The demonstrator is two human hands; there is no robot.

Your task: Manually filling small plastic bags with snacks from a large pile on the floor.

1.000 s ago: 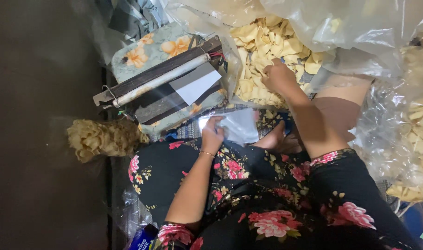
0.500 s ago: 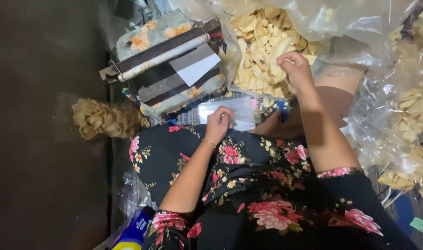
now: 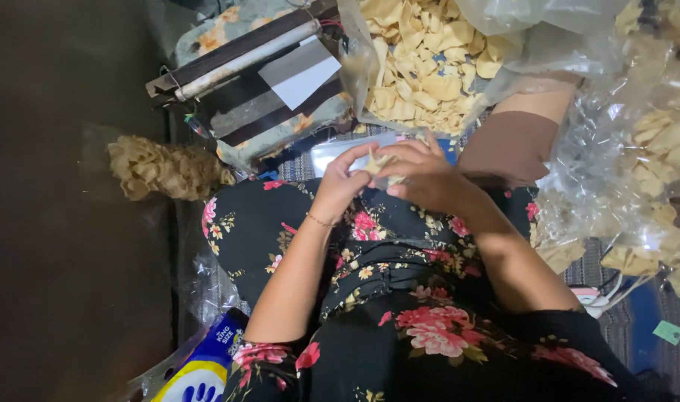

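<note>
Over the lap, against a black dress printed with pink and red flowers (image 3: 422, 327), the two hands meet: the left hand (image 3: 341, 182), with a thin bracelet at the wrist, pinches with its fingertips one edge of a small clear plastic bag (image 3: 381, 165), and the right hand (image 3: 428, 177) curls around the other side of the same bag, so both are grasping it. Pale yellow pieces show inside the bag between the fingers; how full it is cannot be told, since the right hand covers most of it. Just beyond the small bag, farther from the body, lies a flat sheet of clear plastic (image 3: 332, 152) on a striped cloth. Beyond that, a large clear plastic sack (image 3: 504, 45) lies open, filled with a heap of pale yellow curled chips (image 3: 426, 67). Left of the small bag stands a floral-covered block carrying dark bars, a pale rod and a white and grey paper slip (image 3: 265, 82). Farther left of it lies a clear bag of tan, frilly crackers (image 3: 165, 167) on a dark floor. Right of the small bag, more clear bags of pale chips (image 3: 653, 164) are piled. Near the body, lower left of the small bag, a blue and yellow plastic package (image 3: 202, 368) shows at the frame edge.
</note>
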